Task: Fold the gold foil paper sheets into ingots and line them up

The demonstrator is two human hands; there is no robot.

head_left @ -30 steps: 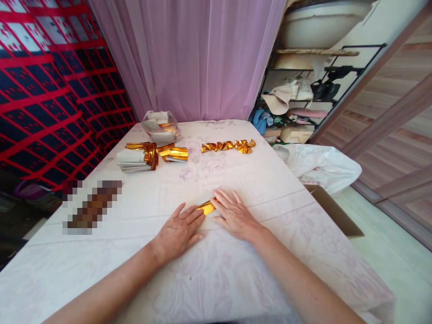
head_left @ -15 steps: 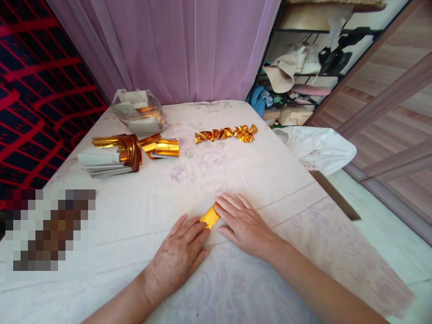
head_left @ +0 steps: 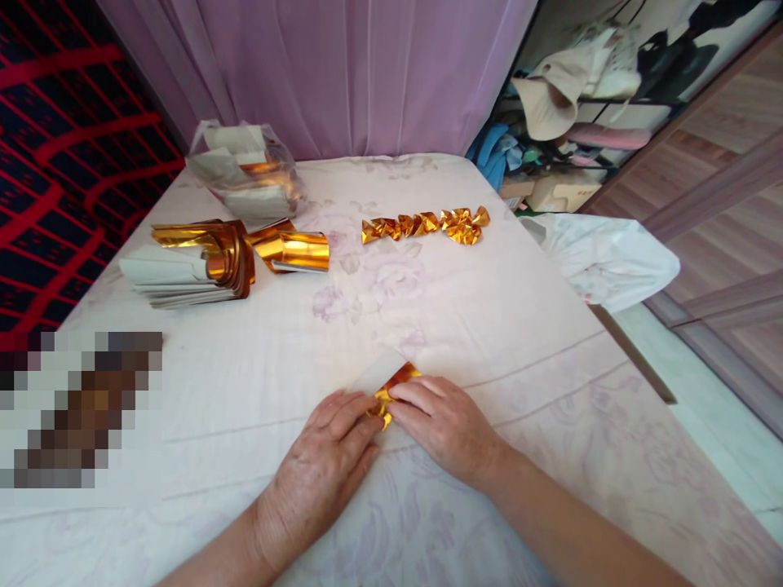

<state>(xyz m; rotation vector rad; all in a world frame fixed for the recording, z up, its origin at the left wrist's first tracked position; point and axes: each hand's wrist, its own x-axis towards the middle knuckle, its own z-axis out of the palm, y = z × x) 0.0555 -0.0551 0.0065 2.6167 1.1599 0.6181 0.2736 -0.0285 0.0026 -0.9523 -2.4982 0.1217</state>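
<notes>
- Here on my head view, the left hand (head_left: 333, 448) is in low from the near side, fingers bent and drawn close together, fingertips on the foil.
- Across from it, the right hand (head_left: 449, 424) leans in, fingers curled and close together, tips touching the same piece; from up here I cannot tell whether either hand pinches it or only presses.
- Between them it is: a small sheet of shiny gold foil paper with a pale grey-white side (head_left: 404, 375), on the near-middle part of the bench (head_left: 245, 367), which wears a white cloth with faint purple flowers. The sheet's pale part spreads out beyond the fingers; its gold is creased at the fingertips.
- Farther out to my left, a thick, bent stack of gold-and-grey foil sheets (head_left: 236, 261), and just beside it a curved bundle of gold foil (head_left: 299, 249).
- Behind those, a clear plastic bag filled with grey and gold sheets (head_left: 245, 175).
- Over to the right at the far side, a row of small crumpled, twisted gold foil pieces (head_left: 422, 224), well apart from both hands.
- Backdrop: a pleated lilac curtain (head_left: 342, 73) hangs beyond the bench, and a crumpled white plastic bag (head_left: 612, 257) sits past its right edge.
</notes>
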